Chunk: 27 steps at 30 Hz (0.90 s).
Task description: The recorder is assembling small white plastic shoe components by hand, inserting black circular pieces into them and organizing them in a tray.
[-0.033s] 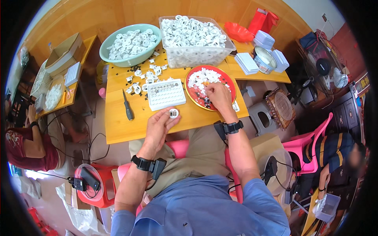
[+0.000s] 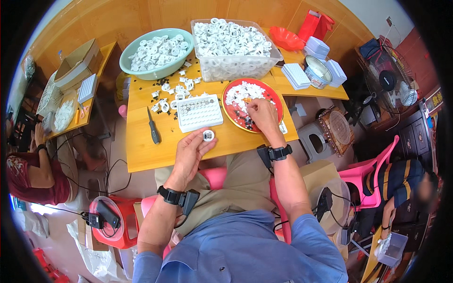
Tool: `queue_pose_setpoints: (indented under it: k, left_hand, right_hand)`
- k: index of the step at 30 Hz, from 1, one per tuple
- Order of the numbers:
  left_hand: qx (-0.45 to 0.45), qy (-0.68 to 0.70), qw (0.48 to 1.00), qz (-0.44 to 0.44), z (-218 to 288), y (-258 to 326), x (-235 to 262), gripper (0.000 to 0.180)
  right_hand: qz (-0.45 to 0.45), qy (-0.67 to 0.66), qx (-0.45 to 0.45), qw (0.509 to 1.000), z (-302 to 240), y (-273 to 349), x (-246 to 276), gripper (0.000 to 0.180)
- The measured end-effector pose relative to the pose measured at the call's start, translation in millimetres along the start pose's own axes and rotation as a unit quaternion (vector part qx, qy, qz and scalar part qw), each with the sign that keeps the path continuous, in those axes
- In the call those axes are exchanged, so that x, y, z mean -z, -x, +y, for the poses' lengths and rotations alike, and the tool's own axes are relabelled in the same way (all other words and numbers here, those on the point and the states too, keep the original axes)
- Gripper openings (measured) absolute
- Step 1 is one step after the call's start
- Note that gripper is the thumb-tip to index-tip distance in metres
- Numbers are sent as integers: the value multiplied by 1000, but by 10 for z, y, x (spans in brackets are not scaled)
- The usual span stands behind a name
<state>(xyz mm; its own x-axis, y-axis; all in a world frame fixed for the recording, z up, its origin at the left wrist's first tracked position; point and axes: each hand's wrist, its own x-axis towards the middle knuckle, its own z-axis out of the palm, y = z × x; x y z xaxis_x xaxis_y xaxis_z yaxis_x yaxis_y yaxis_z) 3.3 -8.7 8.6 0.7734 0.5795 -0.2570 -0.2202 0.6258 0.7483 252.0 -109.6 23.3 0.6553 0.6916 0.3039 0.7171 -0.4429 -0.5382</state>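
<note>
Left hand [image 2: 191,152] pinches a white ring [image 2: 208,136] at frame centre above the tabletop [image 2: 141,146]; right hand [image 2: 260,113], fingers curled, picks in the red plate [image 2: 273,92]. A loose pinch risks dropping the ring among scattered bits

A low wooden counter [image 2: 141,151] stands in front of the seated person, with a second wooden counter [image 2: 330,92] butted against its far right side. On the near one sit a pale green basin [image 2: 127,59] of white ring parts, a clear plastic tub [image 2: 236,70] heaped with more of them, a red plate [image 2: 229,111] holding white pieces, a white grid tray [image 2: 199,112] beside it, a dark-handled tool [image 2: 153,128] to the left, and loose white rings [image 2: 172,92] and black specks scattered between. The right counter bears stacked white trays [image 2: 296,75], a round tin [image 2: 317,70] and a red dish [image 2: 287,37]
</note>
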Motion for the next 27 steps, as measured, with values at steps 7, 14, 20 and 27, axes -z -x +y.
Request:
queue_pose_setpoints:
  k: [7,14,20,27]
  left_hand:
    - [12,49,999,-13,32,-6,30,33]
    - [5,70,997,-12,48,20,6,32]
    - [0,85,996,-17,51,28,38,33]
    - [13,110,993,-30,48,3,28,34]
  right_hand:
    - [-5,-212,-47,976,-248,27,70,11]
    - [-62,-281,86,954,-566,287,-251,13]
    - [-170,-361,-17,917,-777,392,-225,16]
    - [-112,-297,94,943,-817,396,-143,14]
